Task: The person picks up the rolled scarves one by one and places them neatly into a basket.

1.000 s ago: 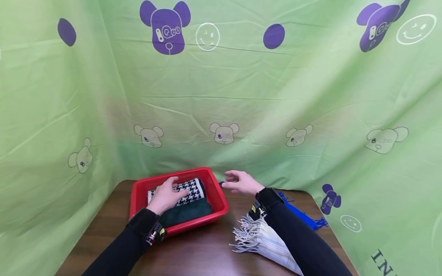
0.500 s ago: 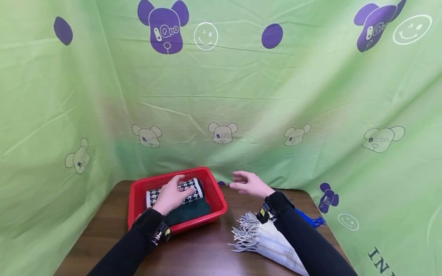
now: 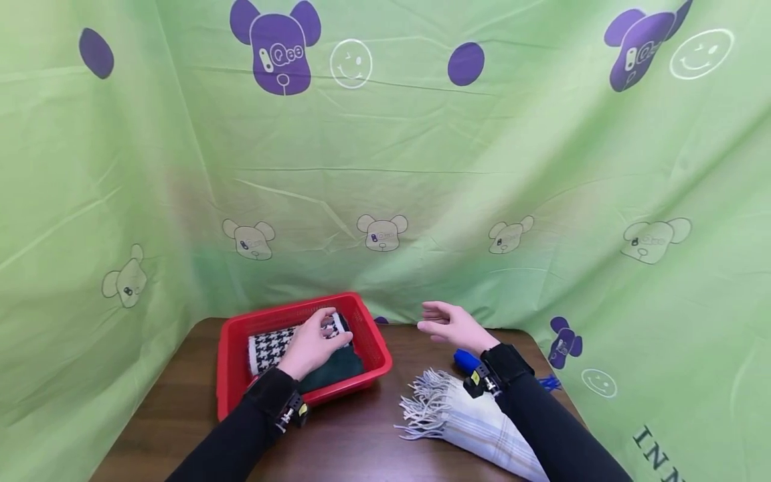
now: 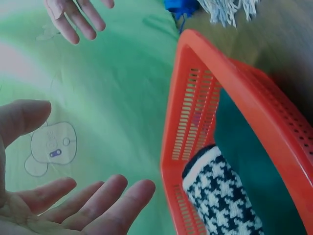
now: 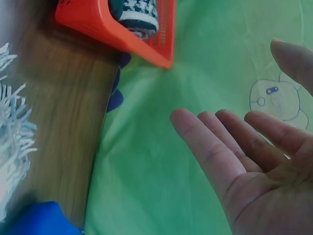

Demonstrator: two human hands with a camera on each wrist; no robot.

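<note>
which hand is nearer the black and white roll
Left. The left hand is over the roll in the head view; the right hand is right of the red basket.

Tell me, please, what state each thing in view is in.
Red basket: upright, holding two cloths.
Houndstooth cloth: rolled, in the basket.
Dark green cloth: in the basket, folding unclear.
White fringed scarf: lying on the table, partly hidden.
Blue cloth: lying on the table, partly hidden.
Left grip: empty, relaxed.
Right grip: empty, relaxed.
Green backdrop: hanging, creased.

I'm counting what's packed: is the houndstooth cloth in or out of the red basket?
In. The houndstooth cloth lies rolled inside the red basket, beside the dark green cloth, in all three views.
</note>
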